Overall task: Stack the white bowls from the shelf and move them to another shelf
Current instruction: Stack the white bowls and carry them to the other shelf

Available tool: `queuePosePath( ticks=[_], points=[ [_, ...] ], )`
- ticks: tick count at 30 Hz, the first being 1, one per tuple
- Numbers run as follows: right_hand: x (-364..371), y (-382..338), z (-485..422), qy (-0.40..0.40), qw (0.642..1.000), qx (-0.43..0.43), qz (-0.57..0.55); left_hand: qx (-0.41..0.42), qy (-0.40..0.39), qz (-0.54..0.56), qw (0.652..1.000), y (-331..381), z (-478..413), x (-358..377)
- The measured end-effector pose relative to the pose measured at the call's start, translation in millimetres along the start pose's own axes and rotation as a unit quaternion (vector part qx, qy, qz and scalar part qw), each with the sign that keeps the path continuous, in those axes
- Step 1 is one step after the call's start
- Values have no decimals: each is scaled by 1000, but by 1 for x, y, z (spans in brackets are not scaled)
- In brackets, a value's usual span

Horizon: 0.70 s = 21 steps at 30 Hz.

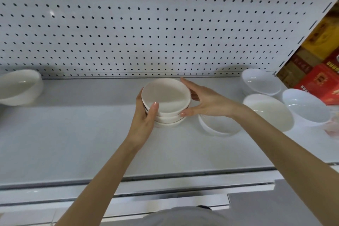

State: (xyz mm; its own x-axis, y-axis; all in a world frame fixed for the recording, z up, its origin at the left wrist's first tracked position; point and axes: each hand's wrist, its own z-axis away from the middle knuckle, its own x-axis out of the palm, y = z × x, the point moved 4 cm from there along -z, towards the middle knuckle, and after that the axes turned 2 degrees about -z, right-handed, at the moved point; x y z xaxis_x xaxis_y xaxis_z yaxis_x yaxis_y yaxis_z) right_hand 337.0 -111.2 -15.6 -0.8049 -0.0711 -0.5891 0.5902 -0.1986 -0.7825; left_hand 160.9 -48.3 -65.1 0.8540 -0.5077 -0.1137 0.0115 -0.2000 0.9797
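Note:
A stack of white bowls (166, 97) stands on the white shelf (73, 134) near the middle. My left hand (145, 121) grips the stack's left side, thumb over the top rim. On the right side my right hand (207, 101) holds it, fingers behind and thumb in front. Another white bowl (218, 126) lies just right of the stack, partly under my right wrist. Three more white bowls sit at the right: one wide bowl (269, 110), one at the back (260, 82), one farthest right (306, 106).
A large white bowl (18, 88) sits at the shelf's far left edge. A white pegboard (146, 24) forms the back wall. Red and yellow boxes (321, 79) fill the neighbouring bay at the right. The shelf's front lip (165, 180) runs below my arms.

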Motion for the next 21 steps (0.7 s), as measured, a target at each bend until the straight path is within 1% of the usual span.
queuePosePath(
  ticks=[3,10,13,17,21],
  points=[
    [2,-1,2,30,1000,-1,7,-13,8,8,1000,0,-2,-2],
    [20,-10,3,55,998,7,11,-46,22,60,997,-5,3,-19],
    [34,-21,-1,66,998,7,-13,-56,38,77,995,-7,7,-36],
    [58,-41,-18,47,997,-6,-55,-55,62,72,994,-5,19,-70],
    [91,-67,-38,23,997,-30,-69,-56,92,59,992,-2,32,-113]
  ],
)
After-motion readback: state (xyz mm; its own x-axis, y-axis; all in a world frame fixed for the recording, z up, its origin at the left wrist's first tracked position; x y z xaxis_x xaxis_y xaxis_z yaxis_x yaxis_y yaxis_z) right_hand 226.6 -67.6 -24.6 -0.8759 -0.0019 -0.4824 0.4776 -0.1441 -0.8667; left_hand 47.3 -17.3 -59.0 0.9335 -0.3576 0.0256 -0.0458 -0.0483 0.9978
